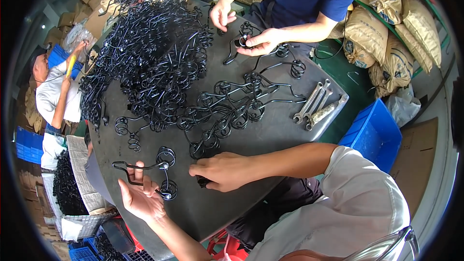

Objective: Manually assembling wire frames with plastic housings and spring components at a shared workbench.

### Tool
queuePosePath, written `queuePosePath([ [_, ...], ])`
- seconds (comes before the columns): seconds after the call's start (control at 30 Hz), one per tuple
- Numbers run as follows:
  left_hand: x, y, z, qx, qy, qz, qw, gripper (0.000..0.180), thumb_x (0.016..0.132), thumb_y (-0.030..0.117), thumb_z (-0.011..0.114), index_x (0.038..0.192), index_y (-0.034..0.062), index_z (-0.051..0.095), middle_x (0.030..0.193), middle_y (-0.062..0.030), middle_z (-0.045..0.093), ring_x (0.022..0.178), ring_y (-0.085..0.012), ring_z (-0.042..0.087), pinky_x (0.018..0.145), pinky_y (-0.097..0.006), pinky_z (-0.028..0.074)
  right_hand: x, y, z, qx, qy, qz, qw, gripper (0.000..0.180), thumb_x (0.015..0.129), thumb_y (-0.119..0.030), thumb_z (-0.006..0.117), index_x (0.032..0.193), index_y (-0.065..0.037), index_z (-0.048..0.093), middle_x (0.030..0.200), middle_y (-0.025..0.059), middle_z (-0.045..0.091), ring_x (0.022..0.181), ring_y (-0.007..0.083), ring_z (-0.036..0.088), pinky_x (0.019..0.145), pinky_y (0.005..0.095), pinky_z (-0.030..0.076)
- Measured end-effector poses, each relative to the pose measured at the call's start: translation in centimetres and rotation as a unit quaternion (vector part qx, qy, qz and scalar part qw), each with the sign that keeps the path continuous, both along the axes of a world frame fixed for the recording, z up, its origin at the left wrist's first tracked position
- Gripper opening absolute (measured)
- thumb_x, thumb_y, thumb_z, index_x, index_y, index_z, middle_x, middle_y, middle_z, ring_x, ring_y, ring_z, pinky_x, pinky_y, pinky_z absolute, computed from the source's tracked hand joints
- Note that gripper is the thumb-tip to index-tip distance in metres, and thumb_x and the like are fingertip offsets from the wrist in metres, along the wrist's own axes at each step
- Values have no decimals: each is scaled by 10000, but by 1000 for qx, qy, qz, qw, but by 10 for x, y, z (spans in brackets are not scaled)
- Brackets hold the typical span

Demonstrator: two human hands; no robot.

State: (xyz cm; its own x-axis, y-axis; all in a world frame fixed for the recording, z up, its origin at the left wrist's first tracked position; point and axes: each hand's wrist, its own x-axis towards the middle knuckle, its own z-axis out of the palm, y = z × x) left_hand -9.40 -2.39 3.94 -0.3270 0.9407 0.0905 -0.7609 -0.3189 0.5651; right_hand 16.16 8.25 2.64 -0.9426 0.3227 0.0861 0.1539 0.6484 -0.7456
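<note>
My left hand [145,198] is palm up over the near left of the table, its fingers curled through the bent frame of a black double torsion spring [166,166]. Two coils of that spring stick out toward my right hand. My right hand [223,171] is palm down over the tabletop with its fingers drawn together. A small black part shows under its fingertips; its kind is hidden. Just beyond lie several black torsion springs [227,108] in a loose row. One more spring [126,128] lies beyond my left hand.
A tall heap of black springs [154,58] covers the table's far left. Several wrenches [314,104] lie at the right edge. Across the table, a co-worker's hands [258,42] handle a black spring. A blue crate [374,133] and stacked sacks [365,31] stand at the right.
</note>
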Motion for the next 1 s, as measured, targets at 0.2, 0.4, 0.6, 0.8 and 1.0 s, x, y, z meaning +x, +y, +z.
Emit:
queuePosePath([
  [0.2,3,0,0,-2,23,12,1000,518,1073,381,445,1342,-62,451,1309,-320,549,576,-186,480,489,-266,409,0,1,-2,35,-1,0,999,474,805,-126,730,1196,33,514,1110,207,629,996,399,672,831,489,559],
  [0.4,4,-1,2,-4,34,13,999,514,1073,378,444,1351,-55,447,1297,-319,554,555,-182,480,461,-258,392,1,2,-1,44,-15,11,999,475,800,-90,696,1223,23,509,1103,196,616,964,398,671,801,486,562],
  [0.6,5,0,2,-12,57,20,998,472,1080,356,429,1337,-37,480,1266,-313,580,534,-179,504,441,-254,423,0,3,0,32,-11,18,999,478,826,-91,686,1256,4,499,1113,191,615,971,391,668,800,483,559],
  [0.8,-9,0,-6,-94,108,26,989,409,1085,341,420,1261,9,580,1058,-290,697,416,-135,486,340,-221,390,2,8,5,-16,39,22,999,421,825,-74,694,1207,12,539,1039,193,653,932,382,676,792,476,546],
  [1.0,-5,6,-4,-260,175,48,948,325,1067,282,477,1213,17,597,896,-254,730,367,-142,512,306,-225,356,4,17,19,-129,143,17,981,364,823,-64,711,1153,27,586,853,153,662,751,285,668,674,385,516],
])
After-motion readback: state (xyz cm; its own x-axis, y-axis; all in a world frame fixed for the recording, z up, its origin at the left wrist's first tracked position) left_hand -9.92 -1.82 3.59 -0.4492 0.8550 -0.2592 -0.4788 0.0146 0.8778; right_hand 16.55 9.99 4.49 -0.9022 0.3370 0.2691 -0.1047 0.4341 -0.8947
